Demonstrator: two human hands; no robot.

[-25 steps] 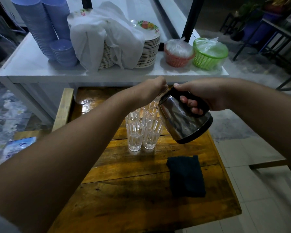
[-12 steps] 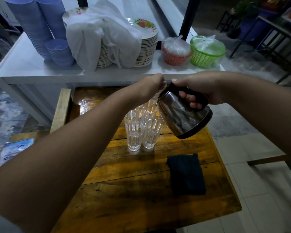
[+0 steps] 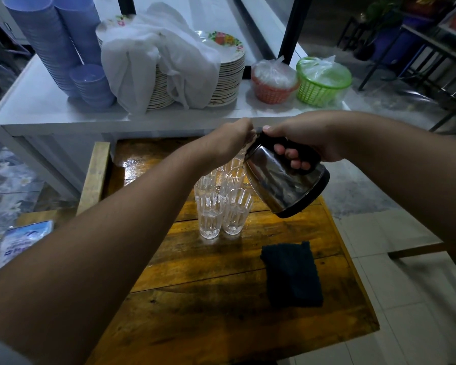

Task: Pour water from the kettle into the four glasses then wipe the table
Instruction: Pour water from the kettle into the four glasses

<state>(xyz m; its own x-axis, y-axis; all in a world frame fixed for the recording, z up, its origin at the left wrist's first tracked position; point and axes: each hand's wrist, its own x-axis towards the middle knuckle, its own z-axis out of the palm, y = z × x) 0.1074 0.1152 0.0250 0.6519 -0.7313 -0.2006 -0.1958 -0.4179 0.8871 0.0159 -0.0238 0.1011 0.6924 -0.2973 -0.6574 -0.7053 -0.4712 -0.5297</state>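
The right grip (image 3: 303,146) is wrapped around the black handle of the steel kettle (image 3: 284,185), tilted spout-down over the four glasses (image 3: 221,204) just below it. The left grip (image 3: 232,143), curled closed, seems to steady the lid. The kettle probably feels heavy and smooth, the glasses fragile; the dark cloth (image 3: 291,272) lies nearer the person on the wooden surface (image 3: 221,312).
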